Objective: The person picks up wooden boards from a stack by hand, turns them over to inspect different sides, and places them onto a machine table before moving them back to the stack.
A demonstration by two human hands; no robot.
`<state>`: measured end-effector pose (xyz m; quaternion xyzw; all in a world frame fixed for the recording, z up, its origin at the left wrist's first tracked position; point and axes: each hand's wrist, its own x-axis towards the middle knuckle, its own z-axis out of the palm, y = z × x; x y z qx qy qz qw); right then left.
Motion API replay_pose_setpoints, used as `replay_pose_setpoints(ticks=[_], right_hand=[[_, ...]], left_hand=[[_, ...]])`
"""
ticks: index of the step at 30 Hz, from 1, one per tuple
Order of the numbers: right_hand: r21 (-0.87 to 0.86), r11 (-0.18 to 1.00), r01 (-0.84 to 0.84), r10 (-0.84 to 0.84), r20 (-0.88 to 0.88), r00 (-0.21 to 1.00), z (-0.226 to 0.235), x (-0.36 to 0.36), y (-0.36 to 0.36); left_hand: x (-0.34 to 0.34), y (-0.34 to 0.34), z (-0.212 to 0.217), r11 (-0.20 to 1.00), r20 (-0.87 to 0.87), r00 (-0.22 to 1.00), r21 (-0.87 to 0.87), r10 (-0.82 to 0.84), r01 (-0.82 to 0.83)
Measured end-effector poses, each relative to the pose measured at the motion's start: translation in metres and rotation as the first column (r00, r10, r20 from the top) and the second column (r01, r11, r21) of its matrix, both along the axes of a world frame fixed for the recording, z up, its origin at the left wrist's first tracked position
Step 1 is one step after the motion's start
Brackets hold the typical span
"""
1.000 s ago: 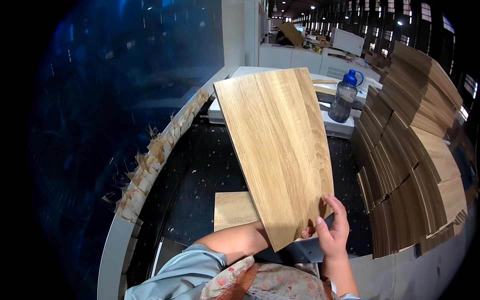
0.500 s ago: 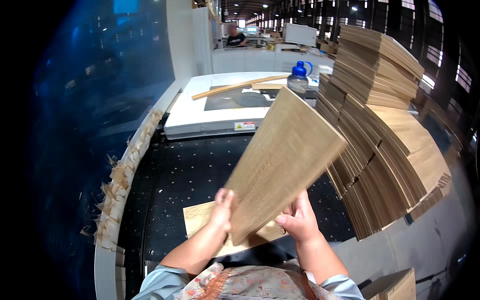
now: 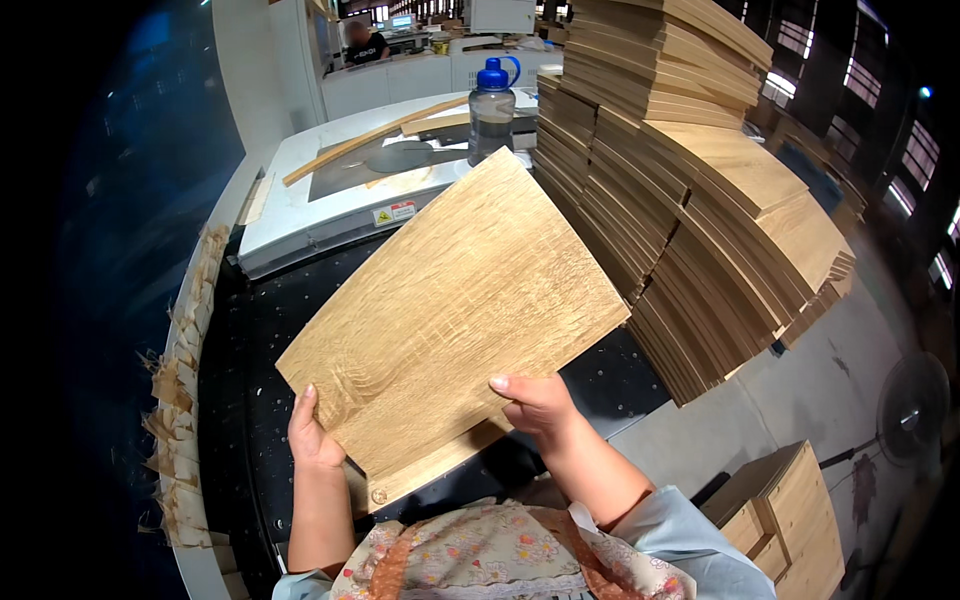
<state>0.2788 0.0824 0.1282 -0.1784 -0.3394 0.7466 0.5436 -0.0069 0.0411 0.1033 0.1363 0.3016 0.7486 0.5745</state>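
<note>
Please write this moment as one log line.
left hand: holds board; right hand: same board; stack: at right; bottle: beyond board

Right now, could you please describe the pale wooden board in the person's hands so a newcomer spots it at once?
Find the black, speckled work table. Over it, the bare left hand and bare right hand hold a flat, pale wooden board. Unlike the tall stack of brown boards to its right, it is a single piece, held at opposite sides.

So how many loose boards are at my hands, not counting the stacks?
2. The upper board is held by the left hand and right hand; the lower board lies beneath, partly covered, on the black table. More may be hidden.
</note>
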Motion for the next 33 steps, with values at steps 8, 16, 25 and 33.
replay_pose_setpoints(ticks=[8, 16, 25, 33], right_hand=[[0.074, 0.991, -0.115, 0.125, -0.152, 0.98, -0.007, -0.009, 0.0], [-0.03, 0.988, -0.153, 0.147, -0.15, 0.978, -0.022, -0.014, 0.004], [-0.179, 0.974, -0.138, 0.094, -0.23, 0.969, -0.078, -0.016, 0.021], [-0.152, 0.97, -0.192, 0.139, -0.301, 0.943, -0.106, -0.019, 0.027]], left_hand=[[-0.005, -0.002, -0.004, 0.997, 0.097, 0.992, -0.027, -0.076, 0.079], [-0.006, 0.0, -0.004, 0.989, 0.1, 0.984, 0.03, -0.147, 0.144], [-0.007, -0.001, -0.019, 0.945, 0.219, 0.92, 0.094, -0.326, 0.313], [0.0, 0.005, -0.015, 0.965, 0.212, 0.942, 0.051, -0.261, 0.256]])
